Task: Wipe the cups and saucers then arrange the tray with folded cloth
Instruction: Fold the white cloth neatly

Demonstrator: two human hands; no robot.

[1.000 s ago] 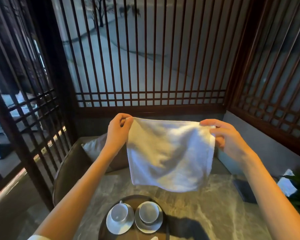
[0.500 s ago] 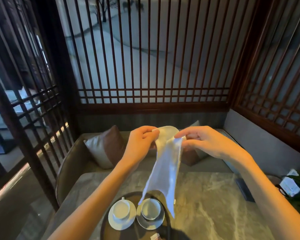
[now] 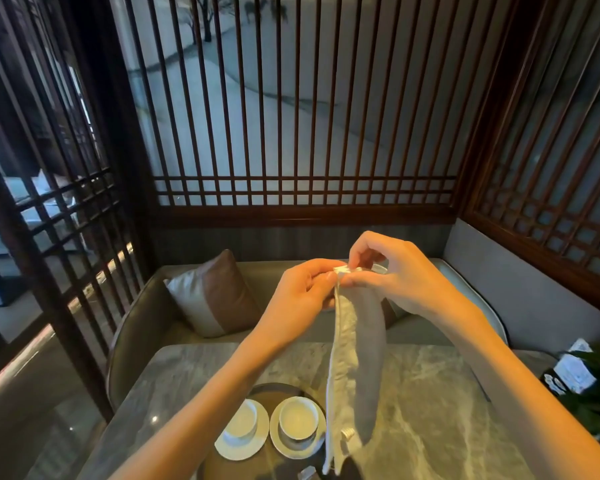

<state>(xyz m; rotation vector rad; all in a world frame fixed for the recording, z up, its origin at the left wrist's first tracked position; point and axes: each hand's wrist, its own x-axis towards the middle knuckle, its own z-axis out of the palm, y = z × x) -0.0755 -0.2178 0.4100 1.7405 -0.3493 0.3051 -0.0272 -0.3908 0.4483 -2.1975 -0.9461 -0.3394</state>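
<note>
**Hanging doubled, the cloth drops straight down from both pinches**

The cloth (image 3: 357, 358) hangs as a narrow folded strip, its long axis vertical. It is held in the air above the table (image 3: 447, 393), and its free end dangles in front of the right edge of the tray (image 3: 257, 389), beside the cups (image 3: 298, 415). Its top corners are together. The left hand (image 3: 305, 296) and right hand (image 3: 395, 275) meet there, each pinching them between thumb and fingertips. Both are equally near the top, so the next fold probably needs one hand to drop to the low end.

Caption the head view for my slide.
Left hand and right hand pinch a folded white cloth hanging over the tray.
</note>
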